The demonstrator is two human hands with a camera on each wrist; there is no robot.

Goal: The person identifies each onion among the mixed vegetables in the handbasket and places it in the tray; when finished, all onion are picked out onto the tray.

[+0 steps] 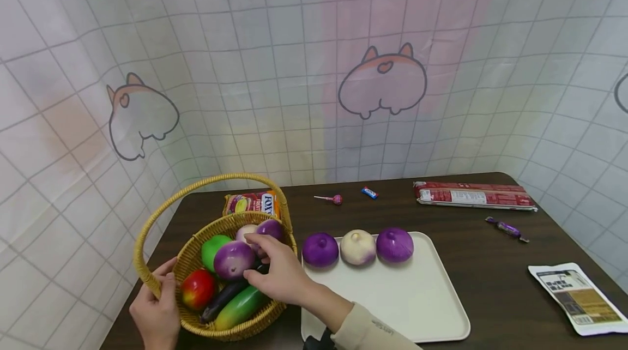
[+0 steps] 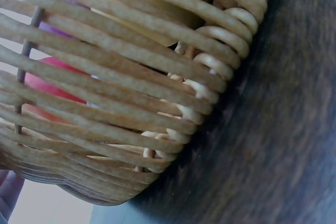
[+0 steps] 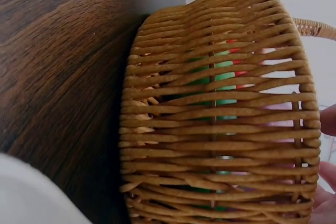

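Observation:
A yellow wicker basket (image 1: 230, 333) holds several toy fruits and vegetables. My left hand (image 1: 159, 306) grips its left side, beside the base of the tall handle. Over the basket's right side reaches my right hand (image 1: 279, 271), thumb and fingers spread at the right edge of a glossy purple-and-white vegetable (image 1: 230, 261). Around it are a red fruit (image 1: 198, 289), a green fruit (image 1: 213, 249), a dark eggplant (image 1: 223, 302) and a long green vegetable with a yellowish end (image 1: 242, 306). Behind lie a whitish vegetable (image 1: 243, 231) and another purple one (image 1: 271, 228). Basket weave (image 3: 220, 119) fills much of both wrist views.
A white tray (image 1: 392, 306) bears two purple onions (image 1: 320, 250) and a whitish one (image 1: 358, 247) between them. Behind are a candy bag (image 1: 250, 203), lollipop (image 1: 336, 199) and small blue-wrapped candy (image 1: 370, 193). At right lie a red package (image 1: 476, 195), purple-wrapped candy (image 1: 507, 228) and white-brown pouch (image 1: 579, 298).

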